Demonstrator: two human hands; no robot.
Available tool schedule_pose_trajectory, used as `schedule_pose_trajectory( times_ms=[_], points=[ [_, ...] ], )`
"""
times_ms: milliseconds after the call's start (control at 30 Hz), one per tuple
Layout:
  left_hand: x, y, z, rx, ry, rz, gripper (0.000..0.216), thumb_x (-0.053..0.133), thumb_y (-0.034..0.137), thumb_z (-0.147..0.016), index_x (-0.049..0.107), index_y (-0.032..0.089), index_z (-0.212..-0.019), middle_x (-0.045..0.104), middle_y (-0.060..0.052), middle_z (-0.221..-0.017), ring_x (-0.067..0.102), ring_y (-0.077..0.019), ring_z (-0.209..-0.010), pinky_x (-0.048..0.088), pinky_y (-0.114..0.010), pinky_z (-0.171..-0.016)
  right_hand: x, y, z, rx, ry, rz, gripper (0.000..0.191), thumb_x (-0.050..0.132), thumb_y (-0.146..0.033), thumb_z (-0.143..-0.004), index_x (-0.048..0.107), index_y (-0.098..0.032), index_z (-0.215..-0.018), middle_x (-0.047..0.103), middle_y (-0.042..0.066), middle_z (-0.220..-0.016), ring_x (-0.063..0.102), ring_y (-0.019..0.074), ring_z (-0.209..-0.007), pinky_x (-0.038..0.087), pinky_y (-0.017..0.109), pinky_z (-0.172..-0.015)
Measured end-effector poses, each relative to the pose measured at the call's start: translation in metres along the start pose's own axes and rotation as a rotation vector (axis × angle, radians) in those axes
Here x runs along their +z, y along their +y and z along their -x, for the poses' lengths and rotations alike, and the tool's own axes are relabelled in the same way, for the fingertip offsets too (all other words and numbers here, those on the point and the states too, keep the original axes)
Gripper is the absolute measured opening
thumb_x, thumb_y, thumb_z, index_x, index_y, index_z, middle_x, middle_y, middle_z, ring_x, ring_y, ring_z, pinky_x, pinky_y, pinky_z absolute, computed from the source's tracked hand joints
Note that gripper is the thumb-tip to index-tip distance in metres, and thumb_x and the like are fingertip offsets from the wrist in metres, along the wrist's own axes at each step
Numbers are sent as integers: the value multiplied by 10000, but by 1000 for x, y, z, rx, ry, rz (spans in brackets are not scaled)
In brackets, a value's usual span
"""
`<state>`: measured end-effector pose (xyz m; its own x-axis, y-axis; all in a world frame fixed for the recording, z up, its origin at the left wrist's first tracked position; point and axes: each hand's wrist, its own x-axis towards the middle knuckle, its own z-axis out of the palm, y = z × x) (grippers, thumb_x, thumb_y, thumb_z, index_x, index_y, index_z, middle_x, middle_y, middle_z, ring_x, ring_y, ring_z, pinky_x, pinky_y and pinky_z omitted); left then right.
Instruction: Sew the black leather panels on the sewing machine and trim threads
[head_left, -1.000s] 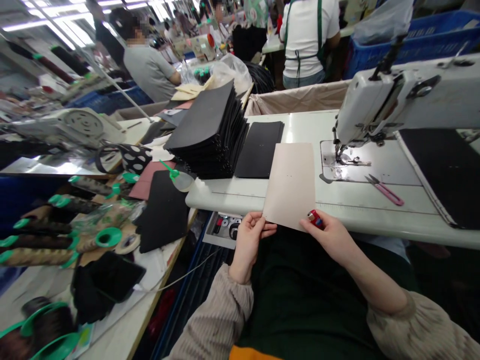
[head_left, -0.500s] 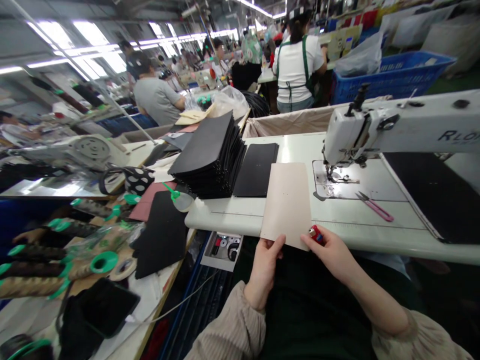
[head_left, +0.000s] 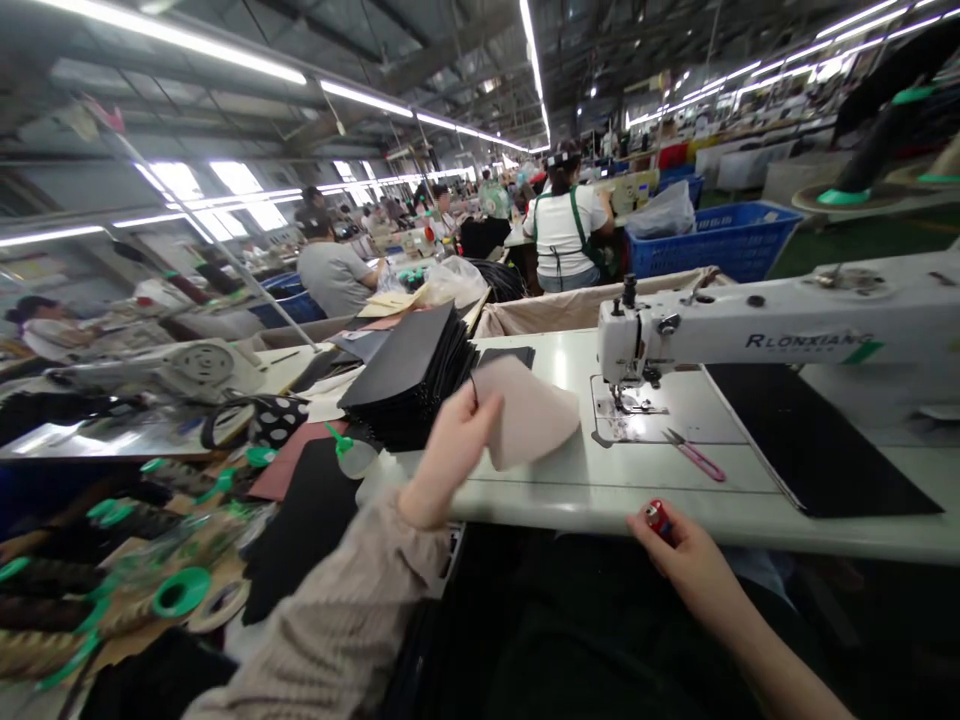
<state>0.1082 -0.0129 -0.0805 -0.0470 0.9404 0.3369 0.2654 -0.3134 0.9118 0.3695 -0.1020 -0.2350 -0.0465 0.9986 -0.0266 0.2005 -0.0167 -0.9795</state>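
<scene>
My left hand [head_left: 459, 440] grips one edge of a beige panel [head_left: 534, 412], lifted over the sewing table and bent in a curve, its outline a little blurred. Behind the panel, part of a flat black panel [head_left: 506, 356] shows beside a tall stack of black panels [head_left: 409, 365]. My right hand [head_left: 679, 555] is closed around a red lighter [head_left: 658, 517] at the table's front edge. Pink-handled thread snips [head_left: 697, 458] lie on the table, nearer my right hand than my left.
A white sewing machine [head_left: 750, 325] stands at the right, with a black panel [head_left: 817, 435] lying under its arm. To the left are a squeeze bottle with a green nozzle [head_left: 352, 455], thread spools [head_left: 180, 592] and black pieces [head_left: 304, 520]. Co-workers sit farther back near a blue crate [head_left: 712, 243].
My left hand has raised the beige panel and swung it up to the left, bending it. My right hand has let go of the panel and keeps the lighter. The view has tilted up.
</scene>
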Motion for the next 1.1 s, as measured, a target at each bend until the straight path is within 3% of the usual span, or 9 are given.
schedule_pose_trajectory(
  times_ms=[167, 233, 300, 400, 533, 633, 733, 933, 1100],
  points=[
    [-110, 135, -105, 83, 170, -498, 379, 592, 287, -868, 624, 47, -1160, 705, -92, -981, 673, -372, -983, 446, -630, -861, -9, 2, 9, 2, 11, -33, 331, 595, -538, -868, 517, -236, -755, 438, -42, -643, 412, 141, -577, 356, 271, -536],
    [-144, 168, -127, 279, 427, -812, 458, 658, 477, -821, 670, 110, -1093, 706, -73, -1071, 628, -412, -1069, 442, -620, -950, -8, 3, 9, 5, 8, -56, 334, 598, -540, -865, 517, -237, -751, 441, -42, -639, 412, 140, -574, 354, 270, -529],
    [-165, 180, -135, 504, 525, -983, 571, 593, 608, -847, 657, 142, -1171, 669, -88, -1224, 568, -414, -1181, 410, -551, -1040, -6, 3, 9, 13, 0, -70, 348, 595, -557, -862, 515, -237, -752, 442, -43, -637, 408, 139, -567, 350, 270, -521],
    [-176, 152, -131, 647, 398, -1043, 603, 457, 617, -930, 574, 184, -1332, 622, -73, -1329, 545, -355, -1253, 377, -454, -1088, -2, 0, 8, 23, -30, -66, 369, 581, -584, -866, 513, -234, -768, 452, -39, -651, 428, 143, -579, 375, 276, -540],
    [-172, 59, -111, 507, -54, -1124, 558, 363, 480, -964, 535, 155, -1384, 605, -75, -1352, 562, -307, -1241, 367, -489, -1084, 8, -9, 8, -31, -129, -35, 351, 566, -576, -885, 530, -228, -856, 536, -16, -772, 528, 171, -730, 449, 294, -689],
    [-171, -4, -94, 422, -203, -1112, 509, 424, 465, -904, 638, 194, -1279, 694, -94, -1212, 661, -280, -1082, 467, -457, -1003, 25, -17, 6, -44, -259, -21, 315, 471, -547, -948, 516, -237, -978, 564, -11, -818, 546, 168, -745, 467, 304, -709],
    [-174, -30, -72, 408, -262, -1040, 525, 445, 486, -912, 586, 226, -1346, 631, -84, -1335, 597, -264, -1215, 419, -436, -1078, 53, -26, 0, -31, -394, -29, 296, 375, -503, -992, 502, -241, -1039, 581, -14, -802, 557, 162, -699, 474, 305, -665],
    [-185, -29, 2, 448, 65, -852, 502, 387, 432, -985, 491, 181, -1407, 527, -100, -1435, 477, -254, -1329, 350, -440, -1137, 130, -47, -27, -342, -436, 352, 174, 570, -376, -922, 655, -231, -966, 603, 28, -928, 569, 188, -849, 444, 322, -778],
    [-170, -88, 91, 354, 380, -696, 370, 384, 339, -1005, 528, 172, -1302, 616, -110, -1247, 569, -227, -1201, 415, -415, -1082, 217, -50, -46, -576, -540, 556, 272, 445, -306, -984, 678, -173, -1030, 606, 96, -975, 570, 227, -929, 446, 342, -812]
  ],
)
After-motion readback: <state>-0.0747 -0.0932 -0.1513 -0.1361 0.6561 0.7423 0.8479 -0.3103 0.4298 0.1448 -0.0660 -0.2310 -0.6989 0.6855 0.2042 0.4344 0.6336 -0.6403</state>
